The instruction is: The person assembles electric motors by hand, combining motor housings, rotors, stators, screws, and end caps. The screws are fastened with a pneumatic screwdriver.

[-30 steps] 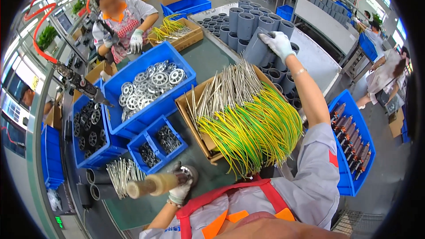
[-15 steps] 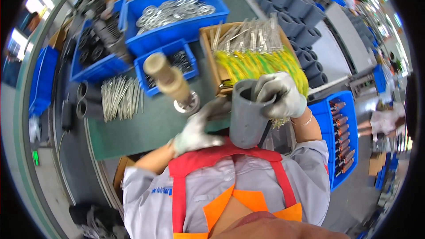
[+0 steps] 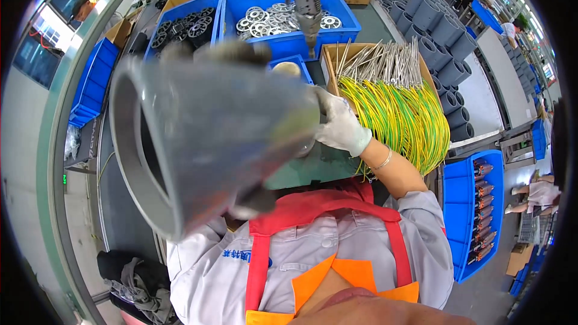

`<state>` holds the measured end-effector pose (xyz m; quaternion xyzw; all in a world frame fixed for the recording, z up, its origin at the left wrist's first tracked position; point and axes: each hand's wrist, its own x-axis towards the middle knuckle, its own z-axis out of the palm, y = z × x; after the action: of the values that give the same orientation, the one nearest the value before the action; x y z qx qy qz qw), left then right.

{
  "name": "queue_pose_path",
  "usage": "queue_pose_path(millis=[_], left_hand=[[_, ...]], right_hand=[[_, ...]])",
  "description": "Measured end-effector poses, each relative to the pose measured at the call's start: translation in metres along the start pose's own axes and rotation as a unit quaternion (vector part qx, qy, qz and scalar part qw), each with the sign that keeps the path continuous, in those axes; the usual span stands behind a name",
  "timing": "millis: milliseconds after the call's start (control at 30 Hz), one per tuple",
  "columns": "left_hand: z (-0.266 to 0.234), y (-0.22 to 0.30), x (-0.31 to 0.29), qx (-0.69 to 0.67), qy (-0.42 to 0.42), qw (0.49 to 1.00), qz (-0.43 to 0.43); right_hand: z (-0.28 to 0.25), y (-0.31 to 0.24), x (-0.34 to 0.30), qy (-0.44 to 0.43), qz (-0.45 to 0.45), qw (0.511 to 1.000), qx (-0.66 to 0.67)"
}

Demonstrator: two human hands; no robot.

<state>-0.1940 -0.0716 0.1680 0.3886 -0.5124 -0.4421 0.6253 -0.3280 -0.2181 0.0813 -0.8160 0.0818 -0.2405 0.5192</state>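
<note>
A wide grey plastic tube (image 3: 223, 123) is raised close to the camera and tilted, its open end facing left. It looks large and partly blurred. My left hand (image 3: 241, 53) wraps round it, with dark-coated fingertips showing at the top edge and more of the glove below. My right hand (image 3: 343, 125), in a white glove, closes on the tube's far end; some of its fingers are hidden there. Behind the tube, the top of a cream cylindrical post (image 3: 286, 69) shows beside a small blue bin (image 3: 306, 72).
A power screwdriver (image 3: 306, 6) hangs over a blue bin (image 3: 265, 42) of metal discs. Right of it, a cardboard box (image 3: 330, 63) holds metal rods and yellow-green wires (image 3: 397, 120). Grey tubes (image 3: 448, 30) stand farther right. A blue crate (image 3: 451, 229) sits beside my right arm.
The grey tube has been lifted and tipped from upright over the bench towards the camera. My left hand, free before, now holds it; my right hand has moved from its upper rim to its far end.
</note>
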Motion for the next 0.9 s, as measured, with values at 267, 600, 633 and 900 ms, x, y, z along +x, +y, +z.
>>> queue_pose_path(millis=[267, 600, 633, 900], left_hand=[[-0.030, -0.002, 0.040, 0.314, 0.065, 0.935, 0.148], [-0.052, -0.097, 0.009, 0.221, 0.015, 0.974, 0.039], [-0.051, -0.109, 0.008, 0.148, 0.014, 0.989, 0.015], [-0.068, -0.222, -0.030, 0.254, 0.030, 0.963, -0.083]], right_hand=[[-0.026, -0.015, -0.013, 0.048, 0.003, 0.995, -0.083], [-0.034, -0.084, 0.053, -0.093, -0.258, 0.920, -0.281], [-0.033, -0.081, 0.052, -0.107, -0.247, 0.922, -0.279], [-0.043, -0.077, 0.051, -0.118, -0.167, 0.957, -0.204]])
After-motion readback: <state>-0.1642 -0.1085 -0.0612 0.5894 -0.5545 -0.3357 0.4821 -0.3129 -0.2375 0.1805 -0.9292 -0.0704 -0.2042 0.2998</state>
